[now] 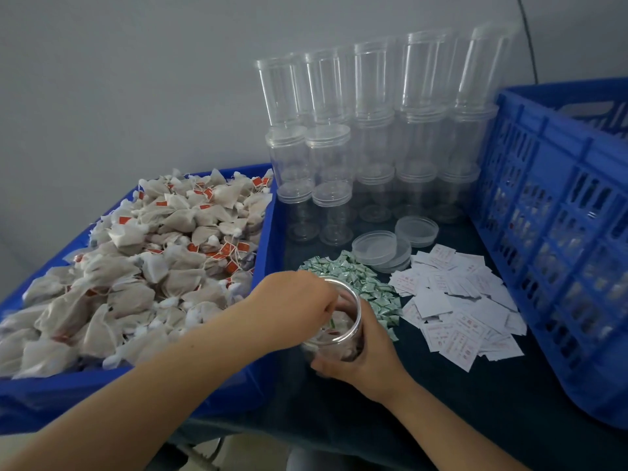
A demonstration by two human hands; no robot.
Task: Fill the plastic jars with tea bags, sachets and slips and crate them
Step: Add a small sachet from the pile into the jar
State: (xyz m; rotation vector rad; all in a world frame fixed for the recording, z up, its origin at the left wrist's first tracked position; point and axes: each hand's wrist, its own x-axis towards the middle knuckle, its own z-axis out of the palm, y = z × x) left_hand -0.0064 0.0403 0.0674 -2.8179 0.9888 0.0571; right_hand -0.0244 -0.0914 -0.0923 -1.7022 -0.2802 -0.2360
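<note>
Right hand [365,351] is wrapping the lower wall of the open jar [343,329], fingers curling round the base, thumb side up the right wall. Jar is sitting on the dark worktop [458,402], tilting slightly toward the camera, just right of the blue bin [268,232] and touching the near edge of the green sachets [360,280].

Left hand [299,300] is reaching over the jar mouth, fingers curling down into the opening. Can't tell whether it's pinching anything; fingertips are hidden by the rim. Jar is already holding several tea bags plus something green, probably a sachet.

Supplies: tea bags [136,266] are heaping in the bin at left, paper slips [462,307] are lying scattered right of the sachets, loose lids [390,248] behind them, empty jar stacks [373,137] against the wall, blue crate [560,232] at far right with what look like filled jars inside.

Handling, my read:
- Jar: thin clear plastic, light, smooth, likely slippery and tippy while part-filled. Grip low on the wall as now; squeezing hard near the rim would probably flex it.
- Tea bags: soft, near weightless, strings and tags tangle. Pinch one by the body, not the tag, or extras may trail along.
- Sachets: small, slick, pick singly.
- Slips: flimsy, stick flat to the cloth; slide an edge up first.

Step looks like mid-fill; slip, lid and crating are still pending.
</note>
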